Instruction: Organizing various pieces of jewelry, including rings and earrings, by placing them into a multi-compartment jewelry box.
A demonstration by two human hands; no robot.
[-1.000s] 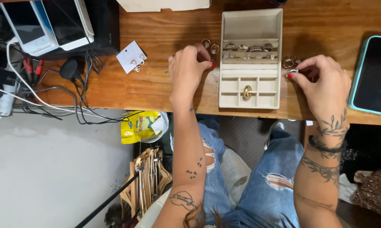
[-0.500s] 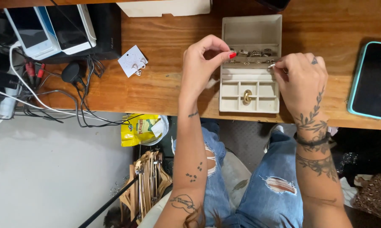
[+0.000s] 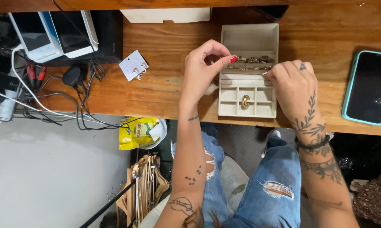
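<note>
1. Two knees in ripped blue jeans (image 3: 258, 181) sit nearest, under the wooden desk (image 3: 165, 90) edge.
2. Left hand (image 3: 203, 69) is curled, thumb and forefinger pinched at the ring row; whether it grips anything I cannot tell.
3. Right hand (image 3: 294, 84) is curled, fingertips nipping something small at the same row (too tiny to name).
4. One open cream jewellery box (image 3: 249, 42) lies between the hands: several rings (image 3: 253, 60) in its slot row, one gold ring (image 3: 245, 101) in a lower compartment. Seating a ring looks like the step in hand; next calls for a fine, steady press.
5. One phone (image 3: 367, 86) right, one earring card (image 3: 134, 65) left, two white devices (image 3: 51, 33) farthest.
</note>
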